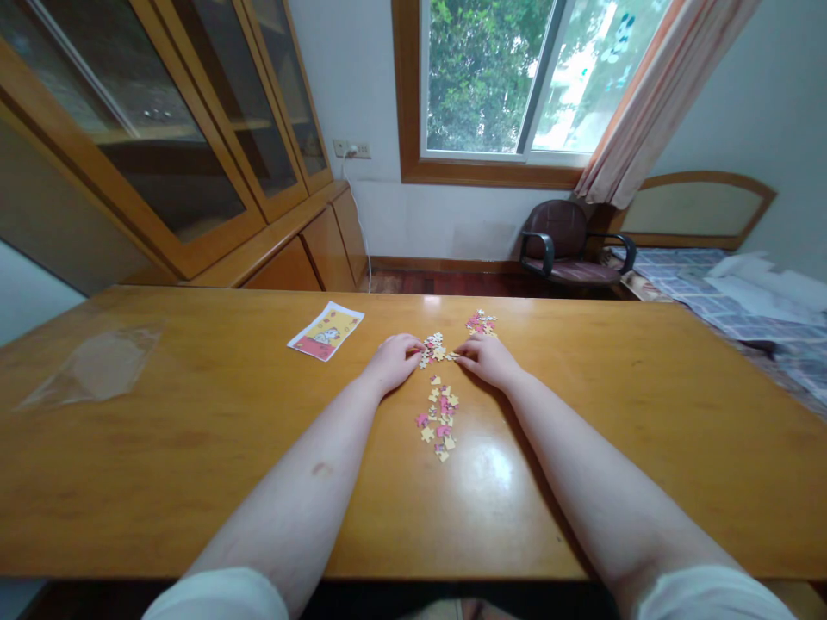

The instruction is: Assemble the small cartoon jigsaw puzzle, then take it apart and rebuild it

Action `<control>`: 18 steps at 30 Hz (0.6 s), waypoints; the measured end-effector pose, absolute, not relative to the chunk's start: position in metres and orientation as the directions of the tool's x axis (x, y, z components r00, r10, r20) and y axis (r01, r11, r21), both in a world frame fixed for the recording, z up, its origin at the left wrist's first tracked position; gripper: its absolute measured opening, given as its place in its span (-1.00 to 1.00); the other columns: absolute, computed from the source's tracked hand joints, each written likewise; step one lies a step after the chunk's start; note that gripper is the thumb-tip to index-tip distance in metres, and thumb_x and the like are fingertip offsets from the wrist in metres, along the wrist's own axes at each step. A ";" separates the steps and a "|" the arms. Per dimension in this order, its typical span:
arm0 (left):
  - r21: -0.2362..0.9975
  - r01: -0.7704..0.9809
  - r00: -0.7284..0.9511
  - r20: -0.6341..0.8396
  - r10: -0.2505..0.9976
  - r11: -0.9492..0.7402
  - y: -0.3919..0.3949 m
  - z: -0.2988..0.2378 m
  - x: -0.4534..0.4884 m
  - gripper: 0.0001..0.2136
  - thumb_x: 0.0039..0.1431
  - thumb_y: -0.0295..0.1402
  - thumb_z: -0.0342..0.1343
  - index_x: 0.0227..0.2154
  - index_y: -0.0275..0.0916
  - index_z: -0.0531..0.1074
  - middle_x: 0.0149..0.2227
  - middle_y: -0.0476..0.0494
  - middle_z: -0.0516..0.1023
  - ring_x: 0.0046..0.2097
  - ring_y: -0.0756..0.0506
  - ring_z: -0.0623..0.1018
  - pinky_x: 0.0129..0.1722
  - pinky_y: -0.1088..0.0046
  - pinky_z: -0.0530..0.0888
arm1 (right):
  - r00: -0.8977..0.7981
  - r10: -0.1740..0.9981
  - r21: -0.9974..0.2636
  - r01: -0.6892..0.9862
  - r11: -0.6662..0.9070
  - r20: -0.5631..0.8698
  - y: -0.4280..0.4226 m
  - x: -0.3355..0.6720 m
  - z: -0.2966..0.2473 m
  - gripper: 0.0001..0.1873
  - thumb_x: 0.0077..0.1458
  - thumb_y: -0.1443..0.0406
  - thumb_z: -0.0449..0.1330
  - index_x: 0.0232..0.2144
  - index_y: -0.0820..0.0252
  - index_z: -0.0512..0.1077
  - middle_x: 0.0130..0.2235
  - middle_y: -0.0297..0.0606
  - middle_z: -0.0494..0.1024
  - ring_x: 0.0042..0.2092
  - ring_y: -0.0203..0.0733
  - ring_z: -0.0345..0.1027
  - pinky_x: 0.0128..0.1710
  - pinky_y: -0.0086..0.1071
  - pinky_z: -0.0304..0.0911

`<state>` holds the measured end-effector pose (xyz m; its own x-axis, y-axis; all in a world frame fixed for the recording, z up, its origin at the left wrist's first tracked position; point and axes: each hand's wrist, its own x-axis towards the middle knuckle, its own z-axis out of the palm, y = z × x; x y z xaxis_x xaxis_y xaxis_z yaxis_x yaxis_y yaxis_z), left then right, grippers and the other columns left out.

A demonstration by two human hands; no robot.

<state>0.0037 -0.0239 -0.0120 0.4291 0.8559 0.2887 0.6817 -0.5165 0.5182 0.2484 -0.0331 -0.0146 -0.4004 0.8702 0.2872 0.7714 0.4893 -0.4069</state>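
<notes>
Both my hands rest on the wooden table (194,413) around a small cluster of jigsaw pieces (437,347). My left hand (394,360) has its fingers curled, with the fingertips touching the cluster's left side. My right hand (486,355) is curled too, its fingertips pinching at pieces on the cluster's right side. What each pinch holds is too small to name. A second scatter of yellow and pink pieces (439,419) lies between my forearms. A third small heap (481,323) sits just beyond my right hand.
A picture card (326,331) lies flat to the left of my hands. A clear plastic bag (96,362) lies at the table's far left. Beyond the table are wooden cabinets (213,146), a dark chair (565,245) and a bed (730,293).
</notes>
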 end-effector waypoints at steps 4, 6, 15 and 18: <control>0.522 0.677 0.436 0.283 0.854 -0.519 -0.024 -0.010 0.004 -0.79 0.12 -0.38 0.03 -0.28 -0.19 0.55 -0.16 -0.11 0.57 -0.07 -0.13 0.49 0.06 0.27 0.38 | -0.393 0.878 -0.405 0.780 0.476 0.274 -0.031 0.248 -0.017 -0.82 0.13 0.22 0.20 -0.33 0.16 0.58 -0.34 -0.22 0.54 -0.28 -0.22 0.37 -0.23 -0.38 0.25; 0.525 0.671 0.440 0.287 0.851 -0.524 -0.024 -0.009 0.004 -0.79 0.12 -0.38 0.03 -0.28 -0.20 0.55 -0.17 -0.12 0.57 -0.08 -0.13 0.49 0.05 0.27 0.38 | -0.369 0.887 -0.423 0.782 0.457 0.277 -0.030 0.249 -0.018 -0.80 0.14 0.20 0.19 -0.35 0.17 0.58 -0.36 -0.22 0.54 -0.30 -0.23 0.37 -0.25 -0.39 0.24; 0.534 0.680 0.426 0.270 0.863 -0.503 -0.025 -0.008 0.005 -0.79 0.11 -0.38 0.03 -0.28 -0.18 0.55 -0.16 -0.11 0.57 -0.07 -0.14 0.49 0.07 0.26 0.38 | -0.283 0.918 -0.489 0.781 0.389 0.279 -0.030 0.250 -0.016 -0.80 0.12 0.19 0.20 -0.41 0.15 0.57 -0.40 -0.26 0.53 -0.33 -0.23 0.36 -0.29 -0.40 0.24; 0.537 0.680 0.425 0.267 0.865 -0.500 -0.025 -0.008 0.005 -0.80 0.11 -0.38 0.03 -0.29 -0.19 0.55 -0.16 -0.11 0.57 -0.07 -0.13 0.49 0.06 0.27 0.38 | -0.256 0.917 -0.512 0.768 0.385 0.306 -0.032 0.251 -0.012 -0.83 0.10 0.23 0.21 -0.44 0.16 0.56 -0.41 -0.26 0.54 -0.33 -0.22 0.36 -0.27 -0.38 0.25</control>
